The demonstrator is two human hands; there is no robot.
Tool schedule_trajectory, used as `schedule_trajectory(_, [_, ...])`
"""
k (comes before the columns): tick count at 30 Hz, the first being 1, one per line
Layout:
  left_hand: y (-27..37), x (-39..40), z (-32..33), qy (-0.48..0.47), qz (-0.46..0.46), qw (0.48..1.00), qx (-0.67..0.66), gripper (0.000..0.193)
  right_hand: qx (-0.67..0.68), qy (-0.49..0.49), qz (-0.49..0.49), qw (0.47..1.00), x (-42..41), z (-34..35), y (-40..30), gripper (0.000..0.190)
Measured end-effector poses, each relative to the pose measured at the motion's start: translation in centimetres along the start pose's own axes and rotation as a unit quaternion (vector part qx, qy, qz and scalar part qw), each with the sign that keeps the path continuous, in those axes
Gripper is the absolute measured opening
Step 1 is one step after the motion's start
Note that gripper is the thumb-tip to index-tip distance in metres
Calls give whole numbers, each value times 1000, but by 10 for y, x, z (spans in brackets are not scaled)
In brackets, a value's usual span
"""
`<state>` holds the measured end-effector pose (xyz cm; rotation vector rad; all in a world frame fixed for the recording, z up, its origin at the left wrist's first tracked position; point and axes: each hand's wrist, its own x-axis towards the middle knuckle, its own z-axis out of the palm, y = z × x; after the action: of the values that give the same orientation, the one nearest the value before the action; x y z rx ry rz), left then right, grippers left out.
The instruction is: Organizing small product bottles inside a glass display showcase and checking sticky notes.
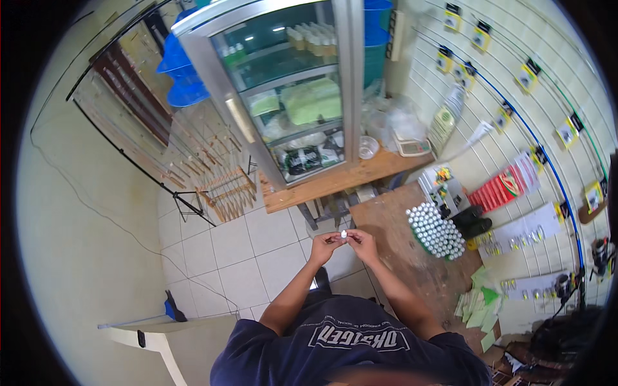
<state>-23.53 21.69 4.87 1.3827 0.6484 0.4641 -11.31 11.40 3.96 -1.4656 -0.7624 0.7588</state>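
Note:
Both hands meet in front of my body, to the left of a worn wooden table (393,241). Between their fingertips is a small white-topped bottle (344,234); its lower part is hidden by the fingers. My left hand (328,245) grips it from the left side of the picture, and my right hand (362,243) from the right. On the table stands a dense group of small bottles with white caps (434,231), their green lower parts showing at the edge. Green paper labels or sheets (478,309) lie loosely near the table's lower right edge.
A glass-fronted cabinet (289,101) stands on a wooden bench (309,186) ahead, beside a digital scale (414,147). Dark boots or similar objects (470,222) lie behind the bottles. A wire rack (512,116) with hanging packets lines the right wall. A wooden rod stand (227,195) is on the tiled floor.

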Motion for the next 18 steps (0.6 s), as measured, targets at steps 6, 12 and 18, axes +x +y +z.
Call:
schedule_trajectory(6, [32,21,-86,48,17,999,3,23,-4,-73,-30,997,66,73,-22,20])
schedule_trajectory(12, [55,36,-160,108,74,991,-27,22,-24,-100,-46,994,117,147,-62,23])
schedule_trajectory(18, [109,42,-201,202,131,970,-41,24,63,-3,-99,993,162,191,-151,28])
